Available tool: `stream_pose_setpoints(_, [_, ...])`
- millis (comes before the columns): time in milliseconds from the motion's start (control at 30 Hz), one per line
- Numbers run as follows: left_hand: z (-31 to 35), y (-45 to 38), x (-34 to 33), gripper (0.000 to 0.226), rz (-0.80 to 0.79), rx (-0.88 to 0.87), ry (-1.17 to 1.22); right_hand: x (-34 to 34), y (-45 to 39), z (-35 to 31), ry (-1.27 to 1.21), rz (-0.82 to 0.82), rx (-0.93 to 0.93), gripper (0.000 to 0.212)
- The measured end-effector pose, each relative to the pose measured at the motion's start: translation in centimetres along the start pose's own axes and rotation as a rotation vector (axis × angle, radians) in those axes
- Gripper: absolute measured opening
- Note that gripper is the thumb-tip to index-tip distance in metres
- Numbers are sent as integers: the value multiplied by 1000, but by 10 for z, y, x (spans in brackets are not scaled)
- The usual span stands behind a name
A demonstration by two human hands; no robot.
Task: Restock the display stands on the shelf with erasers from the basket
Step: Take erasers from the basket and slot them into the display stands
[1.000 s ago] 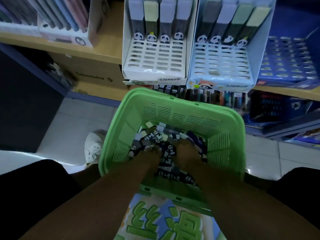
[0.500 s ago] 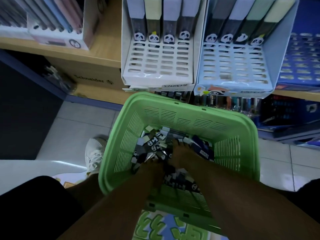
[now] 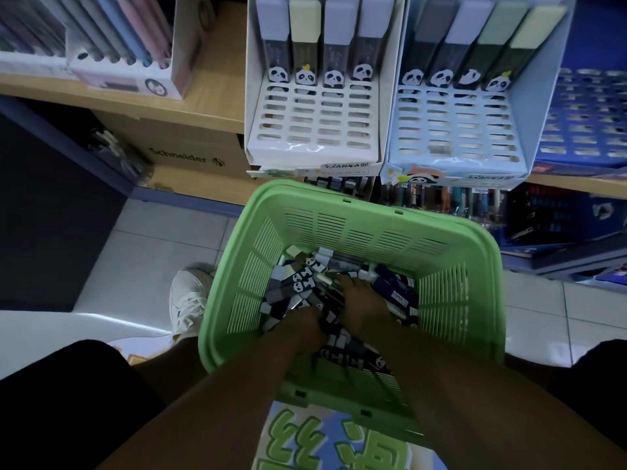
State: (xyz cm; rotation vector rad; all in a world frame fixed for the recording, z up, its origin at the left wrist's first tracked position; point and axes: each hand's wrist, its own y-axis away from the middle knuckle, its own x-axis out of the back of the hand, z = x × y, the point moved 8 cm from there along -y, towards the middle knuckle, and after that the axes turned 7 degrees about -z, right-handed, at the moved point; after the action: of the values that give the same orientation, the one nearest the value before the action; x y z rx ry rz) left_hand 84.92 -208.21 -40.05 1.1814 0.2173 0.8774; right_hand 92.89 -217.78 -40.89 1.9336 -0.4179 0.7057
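Both hands are digging in the erasers (image 3: 307,278) inside the green basket (image 3: 342,212); my right hand (image 3: 364,305) is lying spread, while whether my left hand (image 3: 303,325) is pinching anything, I cannot tell.

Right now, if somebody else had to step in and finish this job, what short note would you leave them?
Left hand and right hand: both down in the green basket, buried among the loose erasers; whether either grips one is hidden.
White stand and pale blue stand on the shelf: each shows one row of four erasers at the back, with many open slots in front.
Done: nothing visibly added.
Left: lift erasers out and fill both stands.
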Motion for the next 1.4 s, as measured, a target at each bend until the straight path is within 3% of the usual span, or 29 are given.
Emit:
stream_pose_setpoints(200, [0, 7, -5, 29, -15, 53, 235, 5, 5, -6, -256, 10, 5, 77])
stream_pose_setpoints(300, [4, 15, 8, 42, 106, 107, 679, 12, 12, -19, -469, -7, 104, 64])
stream_pose_setpoints(400, [13, 16, 6, 68, 51, 89, 1263, 18, 18, -37, -583, -81, 183, 50])
stream_pose_setpoints(467, [18, 20, 8, 76, 35, 59, 1422, 20, 23, -50, -634, -159, 224, 57])
stream_pose_setpoints(500, [19, 23, 11, 76, 59, 49, 1455, 22, 27, -54, -657, -187, 241, 51])
stream_pose_setpoints(567, [17, 26, 16, 69, 133, 42, 1456, 25, 33, -57, -724, -233, 274, 40])
stream_pose_setpoints(667, [18, 33, 16, 54, 136, 21, 1420, 26, 41, -53, -806, -291, 291, 55])
stream_pose_setpoints(733, [15, 34, 16, 53, 142, 20, 1424, 25, 44, -49, -829, -315, 300, 55])
stream_pose_setpoints(833, [6, 43, 25, 52, 350, 30, 1409, 29, 47, -43, -888, -321, 275, 49])
stream_pose_setpoints(933, [-4, 51, 24, 47, 476, 113, 1288, 43, 46, -31, -941, -156, 193, 54])
stream_pose_setpoints(1033, [28, 62, 9, 36, 228, 24, 1262, 62, 51, -27, -951, 51, 151, 48])
stream_pose_setpoints(1167, [62, 84, 1, 40, 181, -36, 1359, 79, 68, -37, -882, 229, 159, 40])
stream_pose_setpoints(1300, [74, 98, -4, 58, 267, -37, 1335, 98, 97, -46, -831, 412, 125, 24])
stream_pose_setpoints(1400, [81, 126, -2, 57, 351, -46, 1293, 101, 112, -52, -937, 423, 86, 27])
